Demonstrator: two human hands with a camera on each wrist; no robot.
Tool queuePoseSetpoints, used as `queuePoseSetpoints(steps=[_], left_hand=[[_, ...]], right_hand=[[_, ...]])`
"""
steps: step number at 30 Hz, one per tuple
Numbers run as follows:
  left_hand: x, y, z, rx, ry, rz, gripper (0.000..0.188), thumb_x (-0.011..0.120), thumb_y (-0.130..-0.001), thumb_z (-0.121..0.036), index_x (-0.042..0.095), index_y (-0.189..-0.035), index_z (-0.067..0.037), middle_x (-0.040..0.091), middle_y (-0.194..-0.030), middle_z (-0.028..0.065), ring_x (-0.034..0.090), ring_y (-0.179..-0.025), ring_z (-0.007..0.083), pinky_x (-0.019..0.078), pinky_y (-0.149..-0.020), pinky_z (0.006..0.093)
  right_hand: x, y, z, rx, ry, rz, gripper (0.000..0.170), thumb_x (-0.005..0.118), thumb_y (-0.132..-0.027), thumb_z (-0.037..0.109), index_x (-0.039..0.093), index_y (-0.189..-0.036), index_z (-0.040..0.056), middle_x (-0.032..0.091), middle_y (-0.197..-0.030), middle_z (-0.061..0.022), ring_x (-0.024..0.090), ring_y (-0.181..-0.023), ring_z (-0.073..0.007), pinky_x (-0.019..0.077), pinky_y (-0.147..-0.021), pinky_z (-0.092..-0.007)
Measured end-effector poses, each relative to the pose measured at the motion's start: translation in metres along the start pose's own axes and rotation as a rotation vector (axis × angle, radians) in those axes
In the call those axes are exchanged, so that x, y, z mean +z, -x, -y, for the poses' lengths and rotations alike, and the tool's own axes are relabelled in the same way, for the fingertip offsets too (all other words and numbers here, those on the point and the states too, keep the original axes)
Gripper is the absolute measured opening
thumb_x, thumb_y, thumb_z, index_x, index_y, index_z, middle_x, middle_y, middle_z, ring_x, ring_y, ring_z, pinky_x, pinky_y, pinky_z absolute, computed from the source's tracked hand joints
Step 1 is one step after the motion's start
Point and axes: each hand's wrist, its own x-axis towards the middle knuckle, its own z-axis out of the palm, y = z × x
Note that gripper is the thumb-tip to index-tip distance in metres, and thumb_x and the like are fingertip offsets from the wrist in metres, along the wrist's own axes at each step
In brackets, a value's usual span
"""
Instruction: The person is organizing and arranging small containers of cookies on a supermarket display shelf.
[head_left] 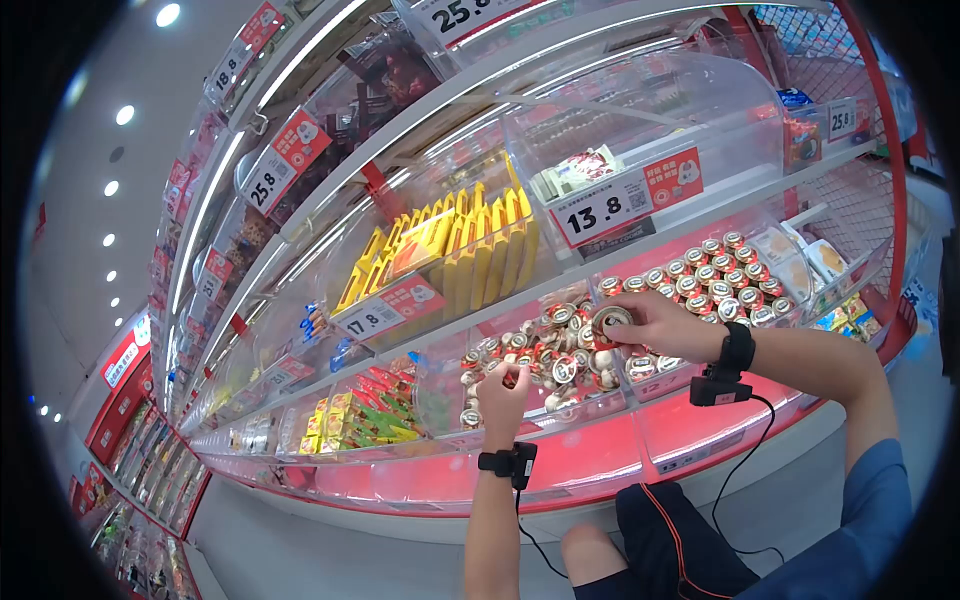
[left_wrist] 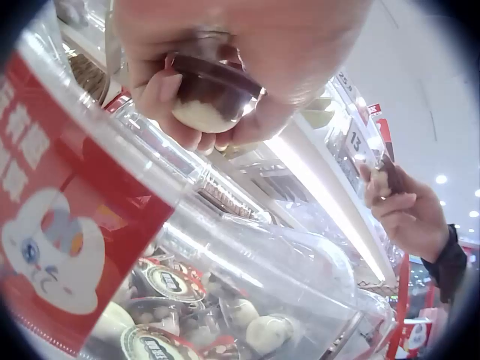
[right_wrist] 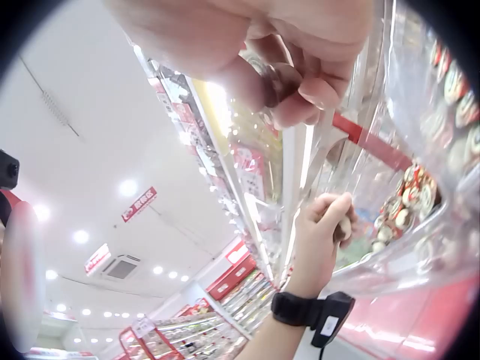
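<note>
Gripping a small brown-and-cream cup (left_wrist: 206, 90) in the curled fingers of the left hand (head_left: 503, 397), near a heap of loose cups (head_left: 565, 345). At two o'clock from there, pinching another round cup (head_left: 611, 323) between thumb and fingers of the right hand (head_left: 657, 325). Wearing a black camera (head_left: 722, 390) on each wrist. Facing yellow packets (head_left: 440, 245) at eleven o'clock from the left hand, a 13.8 price sign (head_left: 628, 197) at twelve from the right, and orderly rows of lidded cups (head_left: 720, 275) at two.
</note>
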Motion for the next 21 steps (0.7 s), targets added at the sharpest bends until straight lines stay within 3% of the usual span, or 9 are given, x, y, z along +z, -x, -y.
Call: queuePoseSetpoints(steps=[1,2,5,6,9,12,13,18,21], left_hand=[[0.009,0.0,0.005,-0.051,0.004,0.016,0.018,0.065,-0.077,-0.016,0.06,-0.071,0.0,0.058,-0.059,0.01,0.055,-0.053,0.0146,0.0403,-0.051,0.0285],[0.009,0.002,0.0,-0.092,-0.018,0.074,0.022,0.065,-0.076,-0.02,0.06,-0.07,0.001,0.059,-0.059,0.0129,0.057,-0.053,0.0204,0.0422,-0.053,0.0328],[0.017,0.0,0.005,-0.105,-0.148,0.113,0.023,0.064,-0.075,-0.02,0.06,-0.07,0.002,0.06,-0.063,0.0167,0.059,-0.057,0.0287,0.0445,-0.057,0.0386],[0.02,-0.001,0.009,-0.094,-0.158,0.115,0.024,0.063,-0.074,-0.02,0.059,-0.069,0.003,0.061,-0.069,0.0199,0.059,-0.063,0.0349,0.0454,-0.063,0.0428],[0.017,0.001,0.004,-0.11,-0.217,0.149,0.024,0.063,-0.074,-0.02,0.059,-0.07,0.003,0.06,-0.072,0.0212,0.06,-0.067,0.0344,0.046,-0.065,0.0432],[0.018,0.001,0.004,-0.163,-0.22,0.18,0.024,0.062,-0.073,-0.021,0.06,-0.071,0.003,0.061,-0.072,0.021,0.06,-0.066,0.0342,0.0458,-0.065,0.0425],[0.017,0.001,0.002,-0.179,-0.221,0.186,0.025,0.062,-0.073,-0.021,0.06,-0.07,0.003,0.061,-0.072,0.021,0.06,-0.066,0.0342,0.0458,-0.065,0.0425],[0.018,0.002,0.001,-0.151,-0.246,0.157,0.025,0.06,-0.074,-0.022,0.06,-0.068,0.002,0.059,-0.064,0.0199,0.059,-0.062,0.0329,0.0453,-0.062,0.0415],[0.018,0.001,0.0,-0.174,-0.237,0.165,0.025,0.06,-0.074,-0.022,0.059,-0.068,0.002,0.06,-0.065,0.0199,0.059,-0.061,0.0325,0.0451,-0.062,0.0413]], right_hand=[[-0.01,-0.001,-0.004,0.001,0.059,-0.034,0.029,0.059,-0.087,0.014,0.05,-0.111,-0.0014,0.061,-0.09,-0.0054,0.06,-0.071,-0.0093,0.0459,-0.058,-0.0204],[-0.022,0.0,-0.015,-0.07,0.228,-0.111,0.03,0.062,-0.085,0.014,0.05,-0.108,-0.0019,0.062,-0.086,-0.0077,0.061,-0.071,-0.0108,0.0468,-0.058,-0.0217],[-0.057,0.003,-0.021,0.125,0.366,-0.098,0.024,0.062,-0.084,0.011,0.052,-0.102,-0.0004,0.063,-0.092,-0.0092,0.062,-0.084,-0.0131,0.0503,-0.066,-0.0255],[-0.062,0.003,-0.021,0.122,0.498,-0.109,0.024,0.064,-0.081,0.012,0.054,-0.099,-0.0003,0.063,-0.09,-0.009,0.061,-0.082,-0.0128,0.0498,-0.066,-0.0265],[-0.073,0.006,-0.032,0.1,0.699,-0.091,0.027,0.069,-0.075,0.019,0.061,-0.092,-0.0015,0.063,-0.08,-0.0087,0.059,-0.069,-0.0144,0.0461,-0.063,-0.0302],[-0.071,0.006,-0.039,0.105,0.864,0.0,0.032,0.067,-0.077,0.023,0.063,-0.091,-0.0049,0.06,-0.076,-0.0142,0.058,-0.067,-0.0215,0.046,-0.063,-0.0309],[-0.073,0.007,-0.046,0.022,0.922,-0.004,0.034,0.068,-0.077,0.024,0.062,-0.094,-0.0055,0.06,-0.075,-0.0142,0.059,-0.069,-0.0216,0.0462,-0.063,-0.0316],[-0.072,0.009,-0.057,0.18,0.767,-0.043,0.031,0.068,-0.079,0.023,0.059,-0.094,-0.0037,0.061,-0.074,-0.0102,0.061,-0.072,-0.0172,0.0483,-0.065,-0.0305],[-0.069,0.014,-0.058,0.341,0.617,0.033,0.03,0.067,-0.081,0.022,0.058,-0.093,-0.0038,0.062,-0.072,-0.0072,0.061,-0.067,-0.0151,0.0493,-0.063,-0.0295]])
